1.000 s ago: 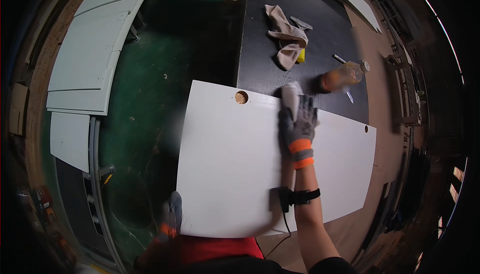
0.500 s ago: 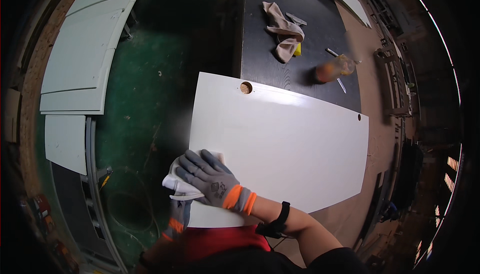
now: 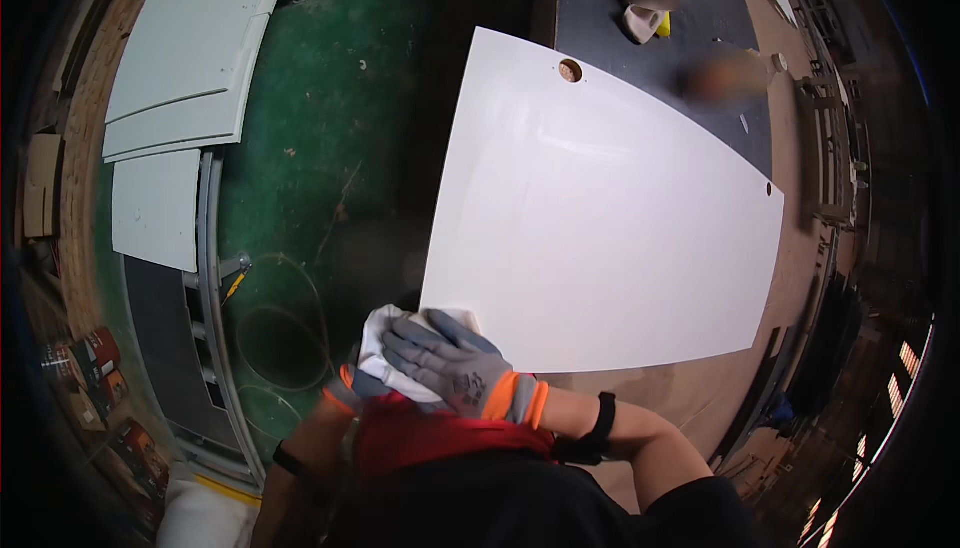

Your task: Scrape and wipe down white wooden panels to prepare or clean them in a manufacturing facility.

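Observation:
A large white panel (image 3: 600, 208) lies flat in front of me, with a round hole near its far left corner and a smaller one at its far right. At its near left corner a white cloth (image 3: 380, 338) is bunched over the edge. My right hand (image 3: 450, 358), in a grey glove with an orange cuff, presses the cloth from above with its fingers wrapped over it. My left hand (image 3: 365, 384), gloved likewise, is low beside the cloth; the cloth and my right hand hide its fingers.
A dark tabletop (image 3: 600, 8) beyond the panel carries a beige cloth (image 3: 642, 20) and a blurred orange-brown object (image 3: 722, 78). White panels (image 3: 185, 58) are stacked at the left, across the green floor (image 3: 330, 118). A cable or hose (image 3: 325, 323) loops on that floor.
Both hands and the cloth have moved along the panel's left edge toward me, to its near corner. The whole view has shifted too.

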